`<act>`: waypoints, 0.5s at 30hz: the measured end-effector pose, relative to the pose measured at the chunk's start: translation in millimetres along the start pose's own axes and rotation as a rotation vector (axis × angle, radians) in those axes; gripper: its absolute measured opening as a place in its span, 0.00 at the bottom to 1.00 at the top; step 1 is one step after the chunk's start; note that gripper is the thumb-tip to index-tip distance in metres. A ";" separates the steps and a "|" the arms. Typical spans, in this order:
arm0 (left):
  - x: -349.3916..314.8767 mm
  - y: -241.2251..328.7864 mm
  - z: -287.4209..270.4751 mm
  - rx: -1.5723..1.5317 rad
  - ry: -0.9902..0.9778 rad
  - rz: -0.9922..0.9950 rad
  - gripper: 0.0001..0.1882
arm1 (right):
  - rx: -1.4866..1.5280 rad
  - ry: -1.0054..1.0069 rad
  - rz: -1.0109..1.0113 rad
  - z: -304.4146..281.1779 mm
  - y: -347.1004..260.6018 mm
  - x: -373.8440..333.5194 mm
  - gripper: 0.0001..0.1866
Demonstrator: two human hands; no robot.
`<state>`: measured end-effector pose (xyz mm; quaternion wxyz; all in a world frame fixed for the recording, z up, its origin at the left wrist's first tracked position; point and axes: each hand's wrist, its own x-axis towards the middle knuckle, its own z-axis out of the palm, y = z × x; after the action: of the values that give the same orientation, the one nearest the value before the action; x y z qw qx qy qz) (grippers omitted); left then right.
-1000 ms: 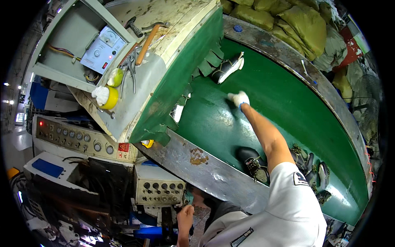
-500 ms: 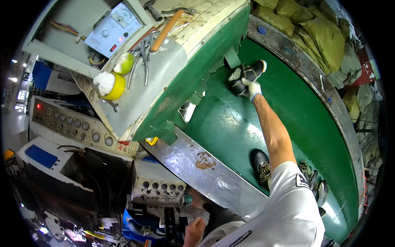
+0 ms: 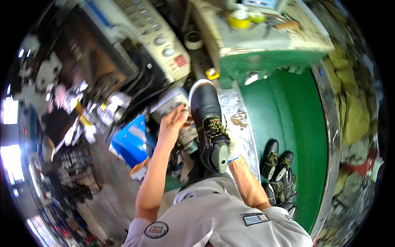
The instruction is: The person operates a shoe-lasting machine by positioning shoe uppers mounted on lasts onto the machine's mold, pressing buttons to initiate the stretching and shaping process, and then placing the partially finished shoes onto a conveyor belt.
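Black leather lace-up shoe (image 3: 204,101) lifted off smooth green bed (image 3: 288,107)

Clasped near the heel by the white-gloved right grip (image 3: 233,146), it sits just right of the bare left grip (image 3: 172,124), fingers parted, contact unclear.

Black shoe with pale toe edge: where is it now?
In the head view, the black shoe is near the centre, in the grip of the gloved right hand, with the left hand on its left and the metal ledge on its right.
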<state>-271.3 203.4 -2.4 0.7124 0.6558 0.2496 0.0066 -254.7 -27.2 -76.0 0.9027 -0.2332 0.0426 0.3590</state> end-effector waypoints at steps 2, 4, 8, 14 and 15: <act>-13.4 17.6 -45.4 -0.089 -0.053 -0.067 0.23 | -0.126 -0.020 0.090 59.5 15.0 6.4 0.37; -30.1 18.6 -92.6 -0.235 0.079 -0.068 0.17 | -0.290 -0.029 0.162 97.9 42.8 15.9 0.39; -57.1 -2.3 -181.1 -0.270 0.259 -0.068 0.11 | -0.408 -0.013 0.161 125.5 110.8 39.2 0.37; -80.2 -15.5 -255.2 -0.437 0.540 0.052 0.16 | -0.448 -0.074 0.263 184.2 181.7 77.6 0.30; -81.2 -23.0 -269.3 -0.489 0.547 0.070 0.20 | -0.445 -0.084 0.237 192.0 192.6 81.8 0.30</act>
<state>-447.8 423.6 0.1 0.7544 0.4481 0.3994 0.2656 -340.3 232.9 -0.7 0.7817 -0.4044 -0.0478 0.4724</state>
